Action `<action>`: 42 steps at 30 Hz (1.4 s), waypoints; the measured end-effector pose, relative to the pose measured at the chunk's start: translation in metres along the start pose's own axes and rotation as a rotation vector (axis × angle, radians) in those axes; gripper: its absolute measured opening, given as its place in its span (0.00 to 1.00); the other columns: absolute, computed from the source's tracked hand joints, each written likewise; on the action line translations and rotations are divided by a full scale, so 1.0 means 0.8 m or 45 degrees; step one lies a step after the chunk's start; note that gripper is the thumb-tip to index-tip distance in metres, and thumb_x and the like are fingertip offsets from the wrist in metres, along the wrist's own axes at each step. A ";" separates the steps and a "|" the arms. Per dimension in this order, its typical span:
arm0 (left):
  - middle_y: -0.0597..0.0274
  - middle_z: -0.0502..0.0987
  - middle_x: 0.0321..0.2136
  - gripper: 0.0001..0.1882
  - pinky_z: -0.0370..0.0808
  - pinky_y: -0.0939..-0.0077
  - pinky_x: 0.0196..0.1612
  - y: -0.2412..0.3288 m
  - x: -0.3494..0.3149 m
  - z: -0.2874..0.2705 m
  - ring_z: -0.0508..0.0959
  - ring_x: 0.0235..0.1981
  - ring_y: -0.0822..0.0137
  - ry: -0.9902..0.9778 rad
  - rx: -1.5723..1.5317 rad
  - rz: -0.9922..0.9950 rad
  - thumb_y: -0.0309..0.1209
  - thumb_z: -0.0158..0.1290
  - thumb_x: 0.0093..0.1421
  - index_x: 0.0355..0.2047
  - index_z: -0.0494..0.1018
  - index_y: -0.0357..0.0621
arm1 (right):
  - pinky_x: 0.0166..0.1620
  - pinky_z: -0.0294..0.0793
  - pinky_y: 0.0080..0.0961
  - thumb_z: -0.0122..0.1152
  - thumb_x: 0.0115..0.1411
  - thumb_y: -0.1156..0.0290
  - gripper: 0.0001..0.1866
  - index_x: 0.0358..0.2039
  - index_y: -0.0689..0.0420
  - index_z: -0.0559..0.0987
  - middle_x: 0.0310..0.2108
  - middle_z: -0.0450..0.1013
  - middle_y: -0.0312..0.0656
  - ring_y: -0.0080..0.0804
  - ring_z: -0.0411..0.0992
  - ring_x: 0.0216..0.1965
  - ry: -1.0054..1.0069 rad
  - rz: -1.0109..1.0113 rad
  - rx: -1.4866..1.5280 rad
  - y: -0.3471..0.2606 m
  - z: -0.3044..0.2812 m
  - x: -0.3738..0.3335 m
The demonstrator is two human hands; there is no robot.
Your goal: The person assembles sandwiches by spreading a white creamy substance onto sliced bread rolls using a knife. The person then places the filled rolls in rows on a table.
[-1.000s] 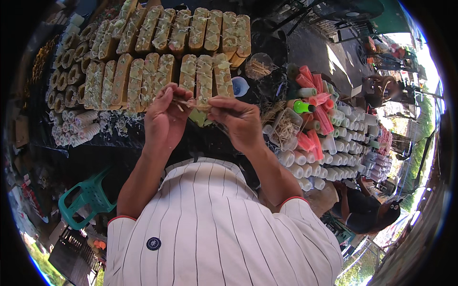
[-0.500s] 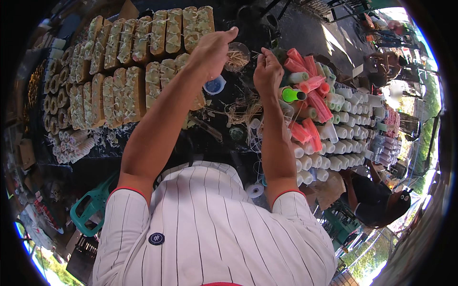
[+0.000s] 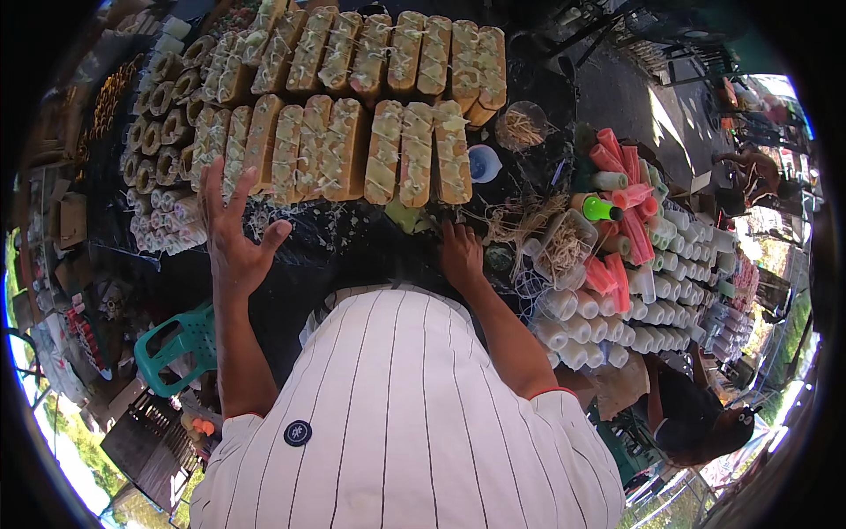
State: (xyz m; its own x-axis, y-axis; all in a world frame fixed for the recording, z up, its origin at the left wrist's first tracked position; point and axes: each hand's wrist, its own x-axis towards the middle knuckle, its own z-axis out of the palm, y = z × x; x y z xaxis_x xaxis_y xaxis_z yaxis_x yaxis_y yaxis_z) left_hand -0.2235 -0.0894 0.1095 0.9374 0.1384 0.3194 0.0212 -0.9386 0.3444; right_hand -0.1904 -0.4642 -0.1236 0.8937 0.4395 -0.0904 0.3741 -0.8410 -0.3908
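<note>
- Left hand point(image 3: 233, 225): left of centre in the frame. Fingers are spread wide and point upward, thumb set apart; no object is visible in the grasp. The fingertips overlap the long tan blocks in this view; contact cannot be determined.
- Right hand point(image 3: 461, 251): just right of centre in the frame. The fingers reach toward the lower end of the nearest block and are partly hidden in shadow; whether they grip anything cannot be determined.
- Long tan blocks point(image 3: 344, 150): arranged in two rows from upper left to upper centre of the frame, side by side. Upper faces carry pale green patches and thin whitish strands.
- Pale green piece point(image 3: 407, 218): lies at the lower end of the lower row, near the right hand.
- Cup point(image 3: 484, 164): white and blue, beside the right end of the lower row.
- Round bowl point(image 3: 522, 126): holds thin sticks, above and right of the cup.
- Tray point(image 3: 588, 227): right of centre in the frame, holds further sticks.
- Bottle point(image 3: 599, 209): bright green, lying among pink tubes point(image 3: 636, 234).
- White cylinders point(image 3: 577, 331): stacked in rows, right of the frame.
- Tabletop point(image 3: 527, 173): black, beneath the blocks.
</note>
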 end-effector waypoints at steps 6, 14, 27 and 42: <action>0.44 0.75 0.62 0.25 0.75 0.50 0.64 -0.037 0.031 0.006 0.76 0.64 0.42 -0.009 -0.221 -0.077 0.38 0.70 0.62 0.56 0.79 0.39 | 0.52 0.74 0.51 0.73 0.58 0.69 0.22 0.52 0.59 0.77 0.47 0.75 0.55 0.60 0.73 0.51 -0.027 0.243 0.198 -0.011 -0.017 -0.032; 0.51 0.81 0.48 0.15 0.78 0.55 0.56 -0.067 0.192 0.121 0.81 0.52 0.47 -0.118 -0.255 0.418 0.24 0.64 0.63 0.51 0.81 0.39 | 0.46 0.78 0.36 0.72 0.66 0.66 0.16 0.47 0.61 0.78 0.37 0.80 0.45 0.45 0.79 0.37 -0.064 0.595 0.526 -0.064 -0.164 -0.064; 0.54 0.76 0.45 0.10 0.75 0.54 0.60 -0.058 0.312 0.202 0.75 0.55 0.52 -0.415 -0.122 0.612 0.27 0.60 0.65 0.46 0.85 0.42 | 0.41 0.76 0.34 0.69 0.68 0.45 0.28 0.48 0.61 0.80 0.32 0.78 0.41 0.31 0.77 0.33 0.069 0.672 0.916 -0.127 -0.228 0.114; 0.51 0.75 0.38 0.05 0.73 0.55 0.53 -0.025 0.286 0.189 0.76 0.47 0.47 -0.420 -0.374 0.480 0.16 0.56 0.62 0.38 0.73 0.36 | 0.45 0.77 0.40 0.73 0.63 0.46 0.30 0.49 0.62 0.84 0.34 0.83 0.50 0.40 0.80 0.36 0.088 0.420 0.768 -0.120 -0.239 0.306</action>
State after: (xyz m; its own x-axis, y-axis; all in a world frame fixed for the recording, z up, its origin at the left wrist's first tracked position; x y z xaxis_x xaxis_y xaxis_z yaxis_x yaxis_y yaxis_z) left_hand 0.0427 -0.0870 0.0423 0.9212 -0.3387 0.1917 -0.3885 -0.7704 0.5056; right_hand 0.0398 -0.3363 0.0670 0.9582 0.1529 -0.2416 -0.1056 -0.5960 -0.7960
